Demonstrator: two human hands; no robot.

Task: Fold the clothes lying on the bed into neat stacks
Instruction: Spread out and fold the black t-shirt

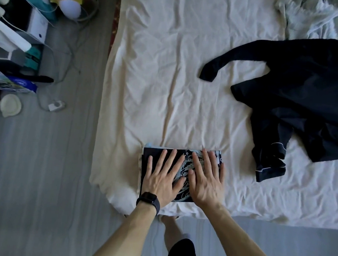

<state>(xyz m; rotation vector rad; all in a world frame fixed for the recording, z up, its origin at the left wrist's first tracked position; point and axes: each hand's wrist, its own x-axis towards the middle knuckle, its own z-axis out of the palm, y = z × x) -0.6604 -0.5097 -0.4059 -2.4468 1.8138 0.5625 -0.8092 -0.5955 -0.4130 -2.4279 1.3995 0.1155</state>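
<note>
Wrinkled cream cotton bedsheet spreads before me. Near its front edge lies a folded rectangular black garment with pale swirling print; my left hand and right hand press it flat, fingers straight and spread. A limp black long-sleeved top sprawls unfolded, well apart, rightward.
</note>
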